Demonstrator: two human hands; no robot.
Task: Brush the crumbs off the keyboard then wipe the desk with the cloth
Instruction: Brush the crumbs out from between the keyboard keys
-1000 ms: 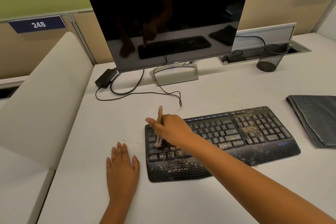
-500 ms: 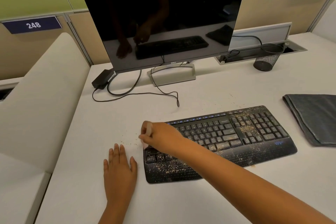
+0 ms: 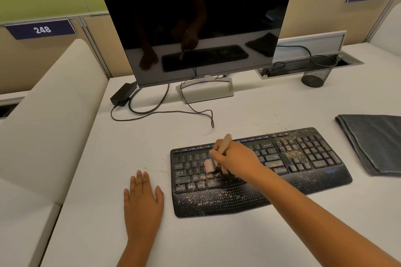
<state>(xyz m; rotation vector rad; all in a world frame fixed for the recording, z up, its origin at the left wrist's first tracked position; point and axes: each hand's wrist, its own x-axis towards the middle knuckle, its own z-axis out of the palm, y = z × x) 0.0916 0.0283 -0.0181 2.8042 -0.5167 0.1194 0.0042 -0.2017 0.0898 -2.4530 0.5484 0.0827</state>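
Keyboard [image 3: 260, 171] lies on the white surface [image 3: 249, 115] toward its front edge, in front of the dark monitor [image 3: 199, 21], and tan crumbs [image 3: 208, 198] speckle its palm rest, its lower left keys and its number pad. The right hand [image 3: 235, 159] grips a small wooden-handled brush [image 3: 217, 156], fingers curled round the handle, with the pale bristles down on the left-centre keys. The left hand [image 3: 142, 200] rests flat on the surface just beside the keyboard's left end, fingers straight, holding nothing. A folded grey cloth [image 3: 375, 143] sits untouched near the right edge, so the wiping step is not yet begun.

Risks, as a judgement: the keyboard is not held, so a hard sweep could push it sideways. Crumbs could drop into the gaps between keys instead of clearing off. A few specks already lie on the surface near the left hand, and more swept that way could stick to the palm or scatter toward the left edge. A fast flick could also throw crumbs back toward the cable [image 3: 165, 112] behind the keyboard.
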